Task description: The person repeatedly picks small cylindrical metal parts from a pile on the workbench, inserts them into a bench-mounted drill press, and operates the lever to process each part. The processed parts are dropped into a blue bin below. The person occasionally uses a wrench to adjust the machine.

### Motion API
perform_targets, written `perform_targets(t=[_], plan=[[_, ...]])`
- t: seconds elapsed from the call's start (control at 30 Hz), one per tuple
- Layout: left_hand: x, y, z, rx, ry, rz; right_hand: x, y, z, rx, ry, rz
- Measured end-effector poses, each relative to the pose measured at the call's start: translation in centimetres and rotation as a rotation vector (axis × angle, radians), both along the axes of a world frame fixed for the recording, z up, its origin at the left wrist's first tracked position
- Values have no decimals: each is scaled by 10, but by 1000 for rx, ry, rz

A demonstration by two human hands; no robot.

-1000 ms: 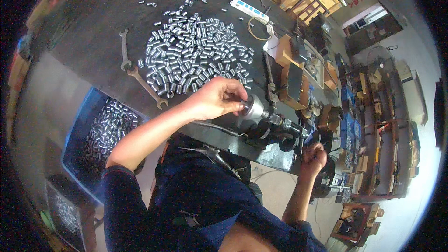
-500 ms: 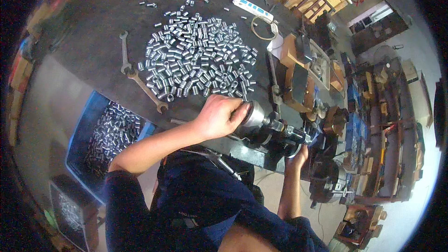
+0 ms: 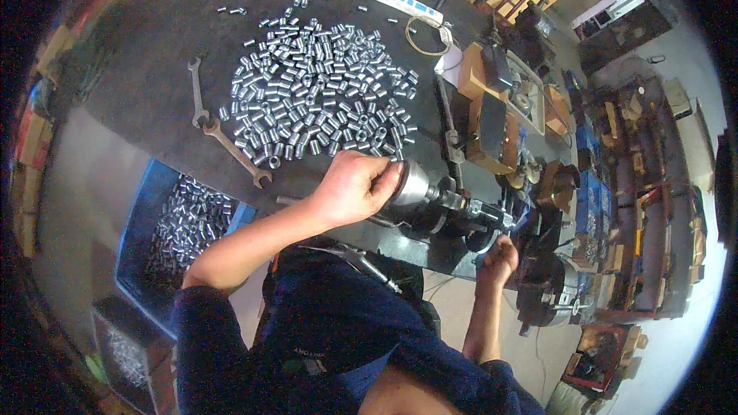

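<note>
My left hand (image 3: 355, 190) is closed at the round face of a steel chuck (image 3: 413, 183) on a small bench machine. Its thumb and fingertips press together there; whatever they pinch is hidden. On the machine's right end, my right hand (image 3: 498, 261) curls its fingers at the rim of a handwheel (image 3: 480, 240). Between the two hands runs the machine's shaft and slide (image 3: 457, 204). Beyond my left hand spreads a big heap of short shiny metal sleeves (image 3: 323, 92) on the dark bench.
Two open-ended wrenches (image 3: 231, 146) lie left of the heap. A blue bin (image 3: 138, 261) with many sleeves stands below the bench edge. A white power strip (image 3: 407, 4), a cable loop (image 3: 427, 37) and cardboard boxes (image 3: 492, 134) sit farther back. Loaded shelves (image 3: 653, 207) stand at right.
My right hand has shifted a little to the right at the handwheel, and its fingers have curled more. My left hand stays at the chuck. The whole view has tilted slightly.
</note>
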State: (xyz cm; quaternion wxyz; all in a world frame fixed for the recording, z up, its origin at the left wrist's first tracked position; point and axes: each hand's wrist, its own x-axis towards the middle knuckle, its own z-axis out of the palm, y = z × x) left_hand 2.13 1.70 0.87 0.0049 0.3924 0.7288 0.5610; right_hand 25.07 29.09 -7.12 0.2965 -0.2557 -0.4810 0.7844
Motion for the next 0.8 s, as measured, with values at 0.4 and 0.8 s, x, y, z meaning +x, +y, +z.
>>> perform_targets(t=[0.4,0.8], plan=[[-6,-10,-3,-104,-235,-106,-70,6,80,309,232,-243],[-9,-18,2,-131,-337,-103,-54,13,-3,232,-177,-217]])
